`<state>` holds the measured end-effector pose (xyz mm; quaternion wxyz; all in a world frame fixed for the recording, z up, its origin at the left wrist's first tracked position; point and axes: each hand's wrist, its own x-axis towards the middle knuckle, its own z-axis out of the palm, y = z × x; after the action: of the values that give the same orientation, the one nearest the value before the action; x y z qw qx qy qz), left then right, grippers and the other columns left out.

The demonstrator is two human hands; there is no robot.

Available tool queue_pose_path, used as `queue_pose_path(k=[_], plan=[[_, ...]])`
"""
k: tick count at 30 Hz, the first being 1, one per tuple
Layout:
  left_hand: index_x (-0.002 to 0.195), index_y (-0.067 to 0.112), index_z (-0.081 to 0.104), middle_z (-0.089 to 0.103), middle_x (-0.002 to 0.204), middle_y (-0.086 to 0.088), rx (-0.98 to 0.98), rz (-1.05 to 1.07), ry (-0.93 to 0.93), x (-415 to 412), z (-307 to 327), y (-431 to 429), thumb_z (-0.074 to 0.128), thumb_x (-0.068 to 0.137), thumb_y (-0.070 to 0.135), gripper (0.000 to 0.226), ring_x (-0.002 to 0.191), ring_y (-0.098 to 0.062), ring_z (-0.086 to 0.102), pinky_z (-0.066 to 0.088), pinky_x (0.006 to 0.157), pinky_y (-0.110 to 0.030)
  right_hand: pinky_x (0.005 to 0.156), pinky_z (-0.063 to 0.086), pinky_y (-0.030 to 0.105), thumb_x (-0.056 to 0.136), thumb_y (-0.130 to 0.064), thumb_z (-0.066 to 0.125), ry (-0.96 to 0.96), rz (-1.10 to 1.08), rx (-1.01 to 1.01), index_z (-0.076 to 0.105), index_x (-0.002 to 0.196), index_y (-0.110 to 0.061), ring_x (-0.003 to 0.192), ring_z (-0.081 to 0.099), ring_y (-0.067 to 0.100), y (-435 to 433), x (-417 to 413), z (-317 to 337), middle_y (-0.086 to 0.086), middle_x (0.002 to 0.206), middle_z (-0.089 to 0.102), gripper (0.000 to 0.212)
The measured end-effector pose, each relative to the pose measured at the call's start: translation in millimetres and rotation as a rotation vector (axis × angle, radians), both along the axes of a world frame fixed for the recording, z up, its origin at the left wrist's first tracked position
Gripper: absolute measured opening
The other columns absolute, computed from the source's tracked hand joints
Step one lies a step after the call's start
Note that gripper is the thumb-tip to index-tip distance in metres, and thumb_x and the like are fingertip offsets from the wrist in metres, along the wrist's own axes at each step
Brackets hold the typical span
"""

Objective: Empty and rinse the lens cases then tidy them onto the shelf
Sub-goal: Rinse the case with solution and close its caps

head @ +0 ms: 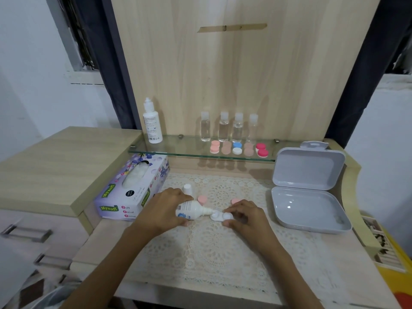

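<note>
Lace mat [223, 259]: covers the desk top.
Grey box [307, 204]: lid open, right of the mat.
Tissue box [124, 197]: left of the mat.
Glass shelf [178, 148]: behind; bears a tall white bottle [152, 123], four clear bottles [223, 128] and five capped cases [237, 148].
Left hand [165, 208]: fingers curled round the solution bottle [191, 210], tipped sideways, nozzle at the white lens case [221, 216].
Right hand [247, 217]: fingertips pinch that case, uncapped, on the mat.
Pink caps [202, 199]: two, just behind.

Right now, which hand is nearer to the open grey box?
The right hand. It holds the white lens case left of the grey box; the left hand grips the bottle farther left, beside the tissue box.
</note>
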<state>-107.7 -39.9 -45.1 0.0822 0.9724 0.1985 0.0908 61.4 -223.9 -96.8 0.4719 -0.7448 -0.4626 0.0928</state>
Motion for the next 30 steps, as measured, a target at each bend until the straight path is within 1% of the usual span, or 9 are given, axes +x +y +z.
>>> queue_pose_path(k=[6, 13, 19, 30], plan=[[0.132, 0.029, 0.053, 0.056, 0.120, 0.007, 0.021, -0.003, 0.022, 0, 2, 0, 0.077, 0.071, 0.043, 0.067, 0.108, -0.012, 0.049, 0.040, 0.087, -0.026, 0.079, 0.046, 0.031, 0.070, -0.024, 0.081, 0.010, 0.003, 0.008, 0.074, 0.093, -0.028, 0.091, 0.053, 0.008, -1, 0, -1, -0.013, 0.090, 0.063, 0.024], [0.130, 0.027, 0.055, 0.054, 0.117, 0.007, 0.056, -0.017, 0.034, 3, 7, -3, 0.077, 0.072, 0.043, 0.065, 0.108, -0.012, 0.048, 0.043, 0.089, -0.030, 0.081, 0.046, 0.032, 0.071, -0.024, 0.081, -0.008, 0.009, 0.002, 0.074, 0.093, -0.027, 0.092, 0.053, 0.010, -1, 0, 0, -0.013, 0.090, 0.063, 0.023], [0.126, 0.026, 0.058, 0.055, 0.115, 0.005, 0.083, -0.015, 0.028, 3, 11, -7, 0.078, 0.071, 0.041, 0.060, 0.107, -0.013, 0.048, 0.044, 0.087, -0.030, 0.084, 0.045, 0.031, 0.072, -0.025, 0.080, -0.008, 0.012, -0.008, 0.074, 0.093, -0.029, 0.096, 0.053, 0.008, -1, 0, 1, -0.013, 0.092, 0.064, 0.022], [0.130, 0.024, 0.056, 0.056, 0.118, 0.004, 0.102, -0.012, 0.052, 3, 13, -10, 0.077, 0.073, 0.041, 0.063, 0.108, -0.014, 0.048, 0.043, 0.088, -0.030, 0.080, 0.045, 0.030, 0.072, -0.025, 0.080, -0.011, 0.014, -0.007, 0.074, 0.093, -0.028, 0.092, 0.052, 0.008, -1, 1, 0, -0.014, 0.091, 0.063, 0.022]])
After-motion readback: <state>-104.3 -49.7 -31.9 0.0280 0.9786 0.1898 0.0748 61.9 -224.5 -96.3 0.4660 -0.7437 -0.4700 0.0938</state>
